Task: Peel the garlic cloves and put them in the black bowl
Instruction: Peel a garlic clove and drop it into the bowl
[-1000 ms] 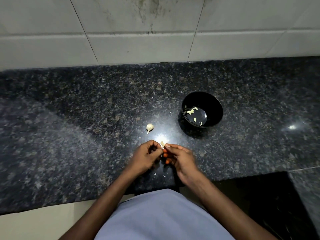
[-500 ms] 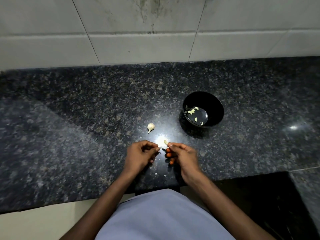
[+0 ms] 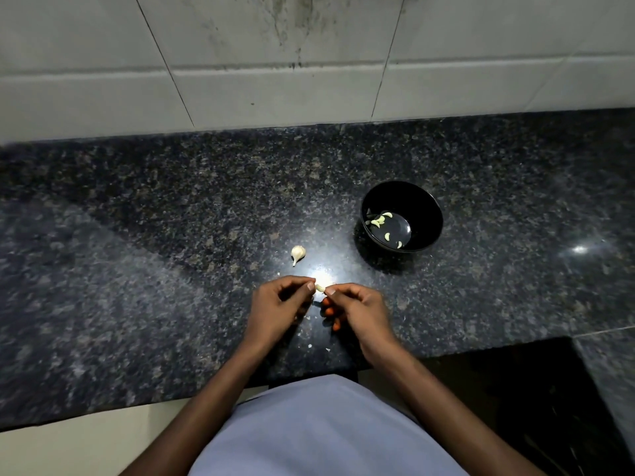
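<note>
A small pale garlic clove [image 3: 320, 287] sits between the fingertips of both hands, just above the dark granite counter. My left hand [image 3: 278, 305] pinches its left end with curled fingers. My right hand [image 3: 357, 309] pinches its right end between thumb and forefinger. The black bowl [image 3: 426, 204] stands on the counter to the upper right of my hands, with several peeled cloves [image 3: 379, 220] lying in its bottom. A piece of unpeeled garlic [image 3: 297, 253] lies on the counter just beyond my left hand.
Small white bits of peel [image 3: 310, 345] lie on the counter [image 3: 137, 269] under my hands. A tiled wall [image 3: 275, 63] rises behind the counter. The counter's front edge runs close to my body, with a dark recess at the lower right.
My hands drew slightly apart half a second ago and have come back together on the clove. The bowl and the loose garlic have not moved.
</note>
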